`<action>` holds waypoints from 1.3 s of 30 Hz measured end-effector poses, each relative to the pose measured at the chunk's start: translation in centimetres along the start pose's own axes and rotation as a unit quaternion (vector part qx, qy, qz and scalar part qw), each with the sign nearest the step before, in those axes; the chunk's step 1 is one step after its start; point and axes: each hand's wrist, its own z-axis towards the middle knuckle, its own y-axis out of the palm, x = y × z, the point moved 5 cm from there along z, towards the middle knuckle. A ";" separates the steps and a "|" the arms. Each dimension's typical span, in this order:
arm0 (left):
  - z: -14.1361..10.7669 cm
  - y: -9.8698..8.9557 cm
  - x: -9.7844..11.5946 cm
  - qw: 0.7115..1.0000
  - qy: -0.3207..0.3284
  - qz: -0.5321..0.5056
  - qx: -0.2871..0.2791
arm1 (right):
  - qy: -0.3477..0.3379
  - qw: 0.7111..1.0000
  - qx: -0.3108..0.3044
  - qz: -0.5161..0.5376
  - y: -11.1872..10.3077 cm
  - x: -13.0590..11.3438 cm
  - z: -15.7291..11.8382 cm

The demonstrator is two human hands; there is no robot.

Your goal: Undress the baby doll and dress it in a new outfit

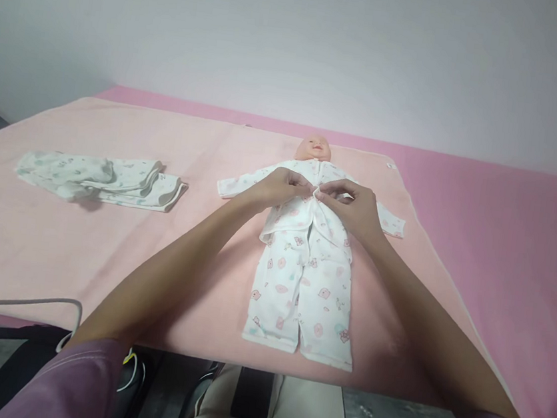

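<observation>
A baby doll [314, 149] lies on its back, head toward the wall, dressed in a white printed baby jacket [290, 220] and matching baby trousers [277, 289]. The jacket's sleeves stretch out to both sides. At the chest, my left hand [286, 186] pinches the jacket's front edge with its fingers closed. Facing it, my right hand [352, 204] pinches the other front edge between thumb and fingers. The two fingertips nearly meet at the middle opening; any fastener there is too small to make out. Below that point the jacket's front hangs slightly apart.
Folded printed baby clothes [101, 179] lie to the left on the pink blanket [176, 137]. A pink sheet [518, 263] shows at the right. A white cable [21, 302] crosses the near left edge. A dark phone [252, 394] rests on my lap.
</observation>
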 end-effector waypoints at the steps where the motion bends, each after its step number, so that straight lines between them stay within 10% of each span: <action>1: -0.1 0.0 0.0 1.000 -0.005 -0.008 0.002 | -0.001 1.000 -0.002 0.002 0.0 0.1 0.0; 23: -1.2 0.8 0.4 0.998 0.050 0.000 0.036 | -0.034 0.997 -0.068 0.009 -0.2 0.8 1.0; 29: 1.4 -1.2 1.6 0.991 0.034 0.070 0.110 | -0.116 0.975 -0.116 -0.149 -1.9 0.0 5.5; 39: 3.9 -1.9 1.6 0.999 0.007 0.006 0.048 | -0.152 0.964 -0.133 -0.172 -1.6 1.2 7.6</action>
